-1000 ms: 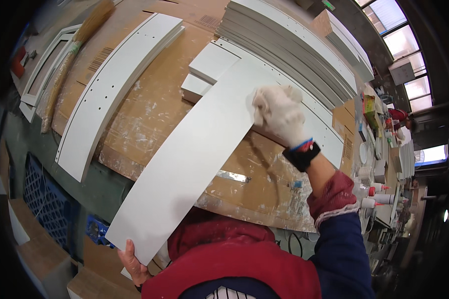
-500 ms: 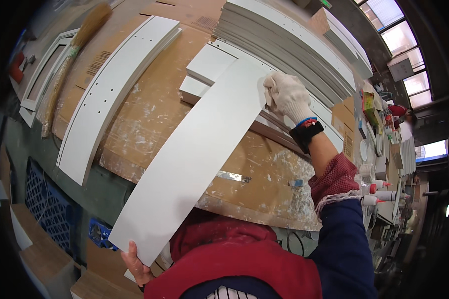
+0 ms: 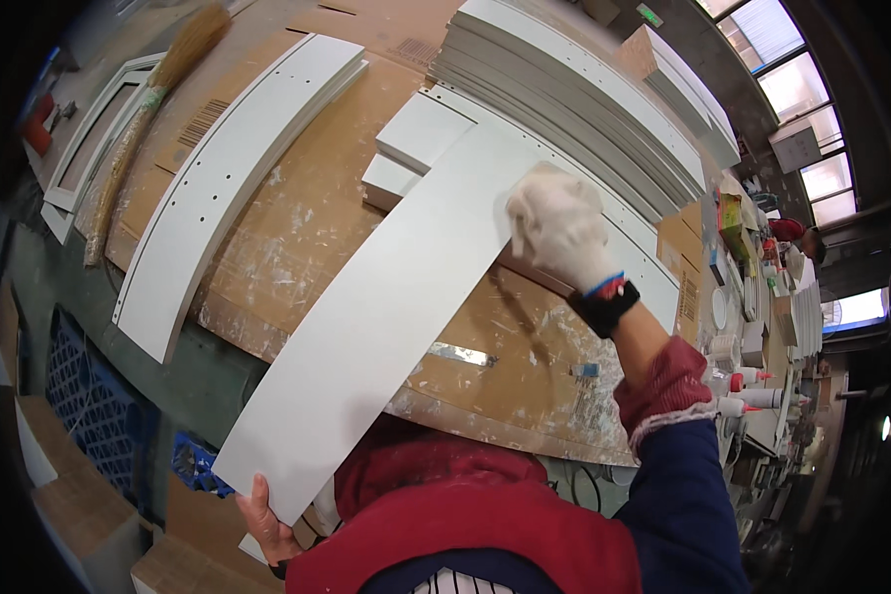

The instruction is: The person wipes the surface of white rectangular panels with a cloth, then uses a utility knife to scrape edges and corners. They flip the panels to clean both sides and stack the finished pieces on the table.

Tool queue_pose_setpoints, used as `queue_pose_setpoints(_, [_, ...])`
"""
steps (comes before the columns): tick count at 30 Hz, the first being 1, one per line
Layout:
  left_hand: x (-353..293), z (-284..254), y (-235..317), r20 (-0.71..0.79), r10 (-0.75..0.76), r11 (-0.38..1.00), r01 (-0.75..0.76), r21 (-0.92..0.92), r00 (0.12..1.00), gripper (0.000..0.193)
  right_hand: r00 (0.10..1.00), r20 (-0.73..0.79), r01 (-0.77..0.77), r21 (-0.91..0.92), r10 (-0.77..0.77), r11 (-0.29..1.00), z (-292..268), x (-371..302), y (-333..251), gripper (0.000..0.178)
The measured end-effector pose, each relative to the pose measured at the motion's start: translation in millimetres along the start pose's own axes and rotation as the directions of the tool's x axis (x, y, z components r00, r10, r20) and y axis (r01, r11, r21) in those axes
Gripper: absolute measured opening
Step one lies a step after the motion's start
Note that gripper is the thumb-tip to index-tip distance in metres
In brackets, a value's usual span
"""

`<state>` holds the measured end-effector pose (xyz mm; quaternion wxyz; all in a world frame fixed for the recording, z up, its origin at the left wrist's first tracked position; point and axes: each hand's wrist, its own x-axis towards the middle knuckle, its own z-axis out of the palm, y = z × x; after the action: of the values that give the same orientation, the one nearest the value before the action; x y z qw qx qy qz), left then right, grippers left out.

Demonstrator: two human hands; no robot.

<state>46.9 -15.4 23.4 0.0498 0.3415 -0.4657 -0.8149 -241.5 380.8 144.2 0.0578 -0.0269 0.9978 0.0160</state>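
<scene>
A long white panel (image 3: 366, 297) slants across the bench from far middle to near left. My bare left hand (image 3: 267, 523) grips its near end, thumb on the upper face. My right hand (image 3: 556, 220), in a white knit glove, rests on the face near the panel's right edge, its fingers curled down. Whatever those fingers may hold is hidden. Under the panel's far part lie short white boards (image 3: 421, 134) and another white board with holes along its edge (image 3: 636, 246).
A stack of white boards (image 3: 564, 79) stands behind. Drilled white boards (image 3: 218, 178) lie left, beside a straw broom (image 3: 139, 129) and a white frame (image 3: 89, 134). A metal strip (image 3: 462, 353) and a blue-handled brush (image 3: 586, 371) lie on the cardboard-covered bench (image 3: 525, 406). Bottles (image 3: 752, 396) stand right.
My right hand has slid slightly left and nearer along the panel's face. The left hand keeps its hold, and the panel has barely moved.
</scene>
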Motion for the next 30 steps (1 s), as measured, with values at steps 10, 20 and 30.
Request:
queue_pose_setpoints(10, [-1,-1,0,0.031,0.015,1.0,-0.015,0.02,0.999,0.057,0.992,-0.056,0.112,-0.014,-0.113,0.994,-11,6,6,0.007])
queue_pose_setpoints(20, [5,-12,-6,0.013,-0.012,1.0,0.012,-0.003,1.0,0.054,0.943,0.004,-0.334,-0.018,0.334,0.942,-14,43,64,0.023])
queue_pose_setpoints(30, [11,-18,-21,0.03,-0.116,0.963,0.12,-0.242,0.993,0.052,0.846,-0.27,-0.104,0.762,0.46,0.639,0,24,135,0.031])
